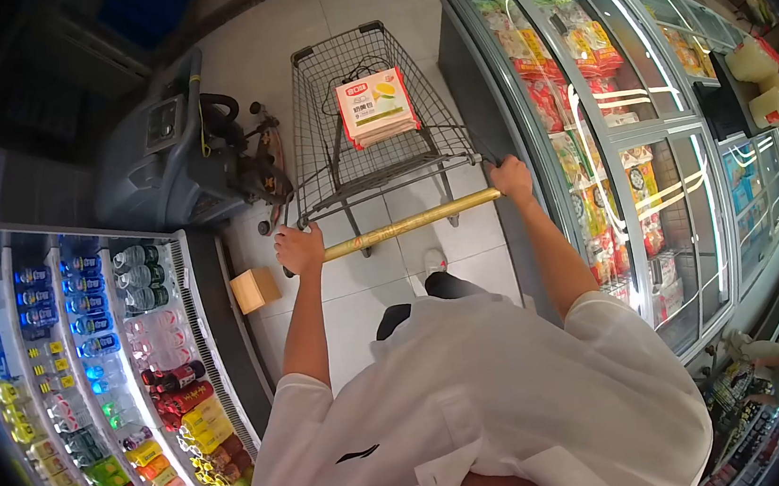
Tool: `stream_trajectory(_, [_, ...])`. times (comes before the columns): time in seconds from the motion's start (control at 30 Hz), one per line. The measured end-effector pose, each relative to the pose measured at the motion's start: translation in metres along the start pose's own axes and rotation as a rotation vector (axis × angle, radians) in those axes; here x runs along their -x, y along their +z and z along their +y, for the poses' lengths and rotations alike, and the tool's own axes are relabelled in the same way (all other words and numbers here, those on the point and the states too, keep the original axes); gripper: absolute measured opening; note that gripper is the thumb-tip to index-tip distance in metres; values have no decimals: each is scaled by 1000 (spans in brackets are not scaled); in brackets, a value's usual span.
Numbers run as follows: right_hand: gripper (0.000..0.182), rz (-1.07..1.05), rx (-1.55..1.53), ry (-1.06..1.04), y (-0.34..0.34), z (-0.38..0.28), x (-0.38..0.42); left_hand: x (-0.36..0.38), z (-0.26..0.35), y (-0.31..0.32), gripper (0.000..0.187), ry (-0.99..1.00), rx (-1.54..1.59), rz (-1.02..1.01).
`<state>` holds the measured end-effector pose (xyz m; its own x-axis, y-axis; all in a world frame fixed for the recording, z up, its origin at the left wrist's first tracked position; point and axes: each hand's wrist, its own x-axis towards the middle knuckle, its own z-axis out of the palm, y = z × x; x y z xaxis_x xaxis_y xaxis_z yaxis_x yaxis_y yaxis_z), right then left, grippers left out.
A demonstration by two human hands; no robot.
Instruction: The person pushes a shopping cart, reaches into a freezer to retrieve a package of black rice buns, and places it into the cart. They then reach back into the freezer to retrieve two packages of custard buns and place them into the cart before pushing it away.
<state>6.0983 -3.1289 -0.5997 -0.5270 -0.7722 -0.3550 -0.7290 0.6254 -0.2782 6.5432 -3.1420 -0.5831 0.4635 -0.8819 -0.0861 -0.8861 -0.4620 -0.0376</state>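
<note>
A wire shopping cart (318, 108) stands in front of me, with a yellow handlebar (411, 224) across its near side. My left hand (300, 249) is wrapped round the bar's left end. At the right end my right hand (511, 179) is closed on the same bar. Inside the basket lies a stack of flat white and red food packages (377, 108), the top one printed with a yellow picture. Some thin black cord sits behind the packages.
Glass-doored freezers (620, 133) with bagged food line the right side. A lit drinks shelf (162, 295) is at the lower left, a small wooden box (255, 290) beside it. A grey floor-cleaning machine (162, 153) stands left of the cart. Another person (768, 364) appears at the far lower right.
</note>
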Motion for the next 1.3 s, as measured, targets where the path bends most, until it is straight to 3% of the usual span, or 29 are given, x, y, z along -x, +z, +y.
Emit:
stream_trajectory(0.13, [50, -99, 25, 62, 0, -44, -75, -69, 41, 16, 54, 9, -15, 9])
stream_trajectory(0.7, [48, -144, 74, 183, 9, -220, -336, -371, 216, 49, 54, 87, -57, -18])
stream_trajectory(0.77, [49, -319, 53, 218, 4, -232, -356, -397, 233, 47, 55, 118, -47, -6])
stream_trajectory(1.0, [43, -49, 175, 90, 11, -296, -401, -518, 290, 58, 58, 183, -57, -25])
stream_trajectory(1.3, [44, -159, 101, 67, 1, -330, -492, -635, 374, 66, 51, 217, 12, 57])
